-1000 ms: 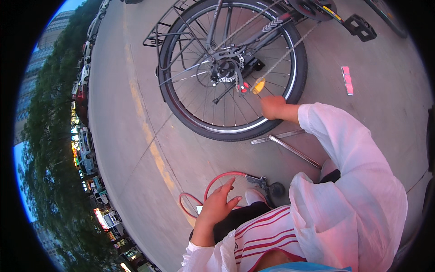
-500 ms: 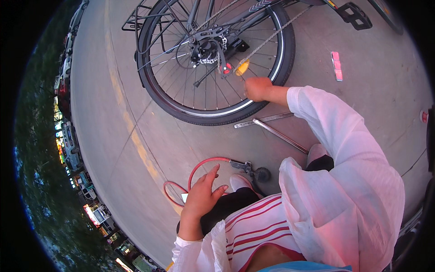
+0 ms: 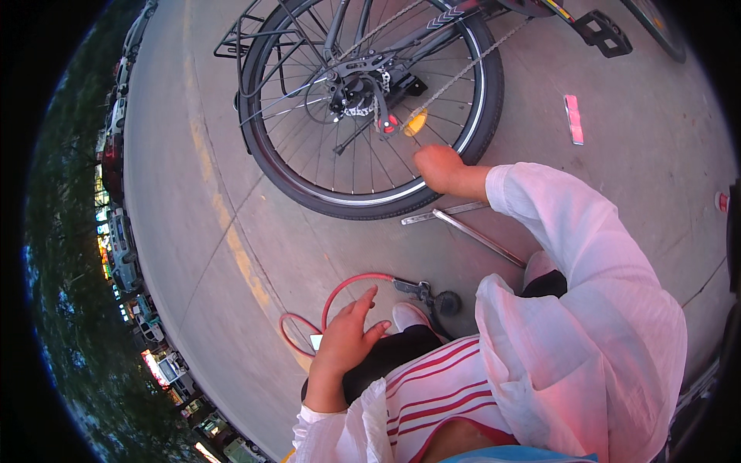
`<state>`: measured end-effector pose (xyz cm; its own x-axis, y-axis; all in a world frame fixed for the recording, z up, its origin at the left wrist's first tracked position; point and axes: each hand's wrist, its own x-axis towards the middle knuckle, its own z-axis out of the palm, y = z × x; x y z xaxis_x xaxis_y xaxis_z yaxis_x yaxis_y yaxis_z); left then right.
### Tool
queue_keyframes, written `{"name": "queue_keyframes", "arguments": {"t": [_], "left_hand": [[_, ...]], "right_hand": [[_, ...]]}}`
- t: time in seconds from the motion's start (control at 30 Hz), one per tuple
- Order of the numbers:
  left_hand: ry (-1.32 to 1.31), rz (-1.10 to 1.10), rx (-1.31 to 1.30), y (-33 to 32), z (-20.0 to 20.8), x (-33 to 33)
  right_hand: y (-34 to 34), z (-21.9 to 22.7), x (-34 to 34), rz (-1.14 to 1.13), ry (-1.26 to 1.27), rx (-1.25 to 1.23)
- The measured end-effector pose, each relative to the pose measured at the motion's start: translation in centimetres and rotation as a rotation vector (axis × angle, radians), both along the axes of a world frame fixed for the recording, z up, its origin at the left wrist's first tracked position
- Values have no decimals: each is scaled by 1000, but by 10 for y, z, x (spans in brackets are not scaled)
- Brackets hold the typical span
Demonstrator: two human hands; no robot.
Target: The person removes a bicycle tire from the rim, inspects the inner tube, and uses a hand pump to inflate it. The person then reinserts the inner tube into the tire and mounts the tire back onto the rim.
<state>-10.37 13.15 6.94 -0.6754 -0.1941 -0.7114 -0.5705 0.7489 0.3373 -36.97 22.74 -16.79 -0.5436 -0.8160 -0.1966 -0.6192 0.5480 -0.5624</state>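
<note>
In front of me is a bicycle's rear wheel, with a black tyre, thin spokes and an orange reflector. My right hand is closed at the lower right of the rim, just below the reflector; its curled fingers hide whatever they grip. Over my lap, my left hand hangs open and holds nothing, fingers apart. Just beyond it a red hose loops on the ground, ending in a black fitting with a round dark part beside my shoe.
Two silver metal bars lie below the tyre, near my right forearm. A pink strip-shaped item rests on the concrete to the right. The bicycle's pedal and chain are at the top. Parked vehicles line the far left.
The view has shifted slightly, so the wheel and ground items sit a little lower. My right hand stays closed at the rim; my left hand remains open in nearly the same place.
</note>
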Motion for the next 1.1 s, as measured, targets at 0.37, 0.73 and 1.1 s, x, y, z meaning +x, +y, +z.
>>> {"name": "queue_keyframes", "arguments": {"t": [0.37, 0.73, 1.1], "left_hand": [[26, -4, 11, 1, -1, 3], [18, -17, 1, 1, -3, 4], [49, -39, 9, -1, -7, 8]], "right_hand": [[-3, 10, -7, 38, -46, 42], [-19, 0, -4, 253, 279, 233], [4, -1, -2, 153, 346, 25]]}}
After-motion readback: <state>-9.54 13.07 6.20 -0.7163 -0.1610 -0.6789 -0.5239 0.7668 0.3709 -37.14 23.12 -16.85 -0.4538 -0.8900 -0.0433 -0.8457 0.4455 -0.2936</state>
